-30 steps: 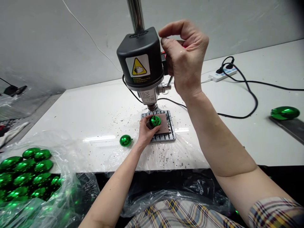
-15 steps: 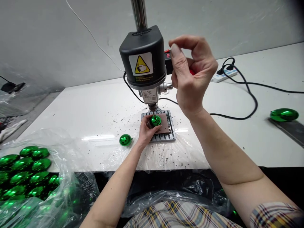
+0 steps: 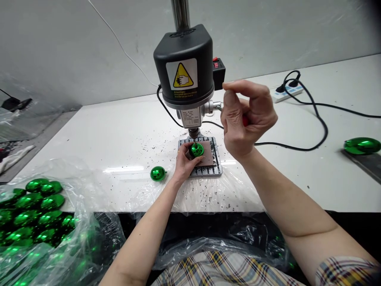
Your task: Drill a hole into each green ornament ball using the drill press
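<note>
Basically, the left hand (image 3: 185, 161) grips a shiny green ball (image 3: 197, 149), fingers and thumb closed round its near and left sides; that ball sits under the chuck (image 3: 194, 133) of a small drill press (image 3: 183, 67), above a brown board (image 3: 208, 155) on the slotted grey base plate (image 3: 205, 172); the bit comes down to the top of the ball, cannot tell if it is in the surface; the right hand (image 3: 248, 117) is raised beside the press head, lower fingers curled round a red knob (image 3: 245, 120), mostly hidden in the palm, index finger and thumb tip close together; a metal lever (image 3: 218, 106) shows between that hand and the press; the press head is black, yellow warning sticker (image 3: 181, 74) on its front, switch box (image 3: 218, 74) with red switches at its side; another green ball (image 3: 157, 173) lies loose on the white table (image 3: 119, 131), left of the base plate and apart from it; many more green balls (image 3: 52, 201) pile in a clear plastic bag (image 3: 86, 234) at lower left; dark specks (image 3: 150, 145) scatter over the table round the base; far right, a green object (image 3: 362, 145) rests on the end of a dark flat bar (image 3: 364, 163); behind, a white power strip (image 3: 288, 93) has two black plugs in it, black cable (image 3: 323, 135) looping in front.
</note>
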Tool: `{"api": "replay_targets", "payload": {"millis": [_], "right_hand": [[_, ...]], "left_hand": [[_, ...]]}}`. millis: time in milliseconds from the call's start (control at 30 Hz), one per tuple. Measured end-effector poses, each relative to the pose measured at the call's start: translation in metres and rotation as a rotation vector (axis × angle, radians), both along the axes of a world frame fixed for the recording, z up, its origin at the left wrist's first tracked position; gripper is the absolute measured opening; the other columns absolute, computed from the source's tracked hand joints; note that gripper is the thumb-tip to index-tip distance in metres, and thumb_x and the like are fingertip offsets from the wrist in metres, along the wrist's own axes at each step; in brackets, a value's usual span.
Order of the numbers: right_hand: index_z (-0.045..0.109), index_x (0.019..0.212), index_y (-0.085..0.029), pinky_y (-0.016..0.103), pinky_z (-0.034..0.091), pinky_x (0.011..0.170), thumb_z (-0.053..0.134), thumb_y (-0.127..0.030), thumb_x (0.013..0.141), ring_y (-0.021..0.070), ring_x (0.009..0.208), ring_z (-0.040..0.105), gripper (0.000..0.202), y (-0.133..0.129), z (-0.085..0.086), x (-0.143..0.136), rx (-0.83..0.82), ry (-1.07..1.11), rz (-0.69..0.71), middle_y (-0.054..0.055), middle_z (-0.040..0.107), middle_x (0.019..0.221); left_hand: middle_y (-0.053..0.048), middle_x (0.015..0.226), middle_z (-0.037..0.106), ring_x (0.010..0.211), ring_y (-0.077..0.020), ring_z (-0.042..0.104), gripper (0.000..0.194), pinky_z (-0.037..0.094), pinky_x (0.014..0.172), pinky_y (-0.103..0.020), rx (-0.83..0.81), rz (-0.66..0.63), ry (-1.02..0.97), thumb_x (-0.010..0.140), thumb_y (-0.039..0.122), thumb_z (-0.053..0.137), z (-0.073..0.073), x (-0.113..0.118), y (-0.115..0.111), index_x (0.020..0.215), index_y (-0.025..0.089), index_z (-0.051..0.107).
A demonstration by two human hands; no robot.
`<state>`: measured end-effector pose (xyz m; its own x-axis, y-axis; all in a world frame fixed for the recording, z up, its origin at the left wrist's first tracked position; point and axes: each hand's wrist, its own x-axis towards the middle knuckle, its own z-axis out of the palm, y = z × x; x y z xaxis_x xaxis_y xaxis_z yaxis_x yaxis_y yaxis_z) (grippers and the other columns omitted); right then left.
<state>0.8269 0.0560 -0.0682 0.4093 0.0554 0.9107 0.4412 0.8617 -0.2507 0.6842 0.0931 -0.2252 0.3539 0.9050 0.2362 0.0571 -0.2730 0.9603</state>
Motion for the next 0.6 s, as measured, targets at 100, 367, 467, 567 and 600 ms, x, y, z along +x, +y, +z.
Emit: {"api": "replay_targets", "payload": {"millis": [100,367,467,567,600], "right_hand": [[0.07,0.109,-0.032,0.021,0.029,0.034,0.063,-0.02,0.095,0.002,0.038,0.038,0.02,0.001,-0.008,0.001,0.069,-0.022,0.014,-0.005,0.068,0.083],[0.07,0.118,-0.033,0.02,0.046,0.041,0.066,-0.016,0.093,0.0051,0.042,0.053,0.03,0.004,-0.029,0.009,0.125,-0.109,-0.031,-0.004,0.074,0.092],[0.071,0.116,-0.028,0.019,0.037,0.036,0.066,-0.014,0.092,0.003,0.037,0.045,0.029,0.001,-0.028,0.008,0.187,-0.182,-0.075,-0.003,0.073,0.087],[0.071,0.111,-0.03,0.021,0.024,0.033,0.063,-0.013,0.093,0.0023,0.036,0.034,0.026,0.002,-0.011,0.004,0.122,-0.079,0.017,-0.005,0.07,0.079],[0.07,0.108,-0.031,0.022,0.021,0.034,0.061,-0.014,0.094,0.0025,0.037,0.032,0.023,0.006,-0.001,0.003,0.094,-0.019,0.052,-0.005,0.068,0.08]], "left_hand": [[-0.009,0.118,0.063,0.113,-0.0257,0.061,0.059,0.051,0.098,-0.042,-0.011,0.002,0.0,0.068,0.031,0.088,0.002,0.0,-0.001,0.117,0.02,0.056],[-0.009,0.116,0.063,0.11,-0.0249,0.062,0.061,0.052,0.097,-0.042,-0.002,-0.004,-0.014,0.068,0.032,0.089,0.0,-0.001,0.0,0.118,0.021,0.056],[-0.009,0.117,0.064,0.11,-0.0242,0.062,0.061,0.051,0.098,-0.042,-0.01,-0.002,-0.016,0.069,0.032,0.088,0.0,-0.001,-0.002,0.118,0.021,0.055],[-0.009,0.117,0.064,0.11,-0.0236,0.062,0.061,0.052,0.098,-0.042,-0.033,0.0,-0.02,0.068,0.031,0.088,0.0,0.001,-0.002,0.119,0.021,0.054],[-0.009,0.117,0.064,0.109,-0.0234,0.062,0.062,0.052,0.098,-0.043,-0.042,0.001,-0.019,0.068,0.031,0.088,0.001,0.001,-0.001,0.119,0.021,0.054]]}}
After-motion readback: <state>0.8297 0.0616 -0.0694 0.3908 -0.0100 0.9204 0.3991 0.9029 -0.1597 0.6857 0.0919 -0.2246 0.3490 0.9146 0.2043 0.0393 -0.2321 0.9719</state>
